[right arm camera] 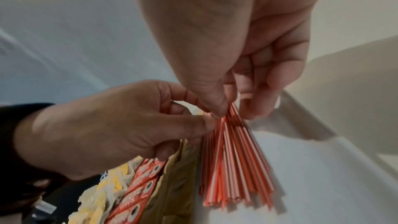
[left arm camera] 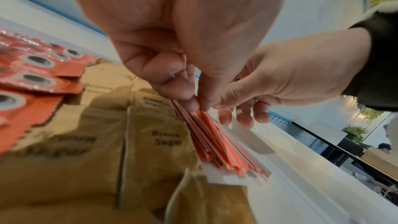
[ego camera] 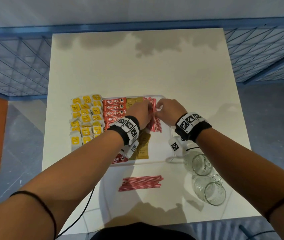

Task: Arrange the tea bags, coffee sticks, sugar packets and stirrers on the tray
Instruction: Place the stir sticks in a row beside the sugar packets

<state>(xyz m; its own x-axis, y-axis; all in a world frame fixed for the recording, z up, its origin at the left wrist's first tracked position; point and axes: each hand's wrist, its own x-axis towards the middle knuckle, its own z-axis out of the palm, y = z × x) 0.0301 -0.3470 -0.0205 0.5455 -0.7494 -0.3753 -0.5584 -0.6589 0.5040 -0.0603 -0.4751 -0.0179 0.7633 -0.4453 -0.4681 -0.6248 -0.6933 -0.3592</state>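
A white tray (ego camera: 165, 144) holds red coffee sticks (ego camera: 114, 108), brown sugar packets (ego camera: 143, 148) and a bundle of red-and-white stirrers (ego camera: 155, 122). Yellow tea bags (ego camera: 86, 116) lie in rows along its left side. My left hand (ego camera: 149, 112) and right hand (ego camera: 157, 110) both pinch the bundle near its middle, thumbs against fingertips. In the wrist views the stirrers (right arm camera: 232, 168) fan out below the pinch, next to the sugar packets (left arm camera: 150, 142). A second pile of stirrers (ego camera: 141, 183) lies on the table in front of the tray.
Two glass mugs (ego camera: 201, 164) (ego camera: 212, 191) lie on their sides at the table's front right. A black cable (ego camera: 84, 210) hangs off the front edge. Blue mesh fencing (ego camera: 16, 66) surrounds the table.
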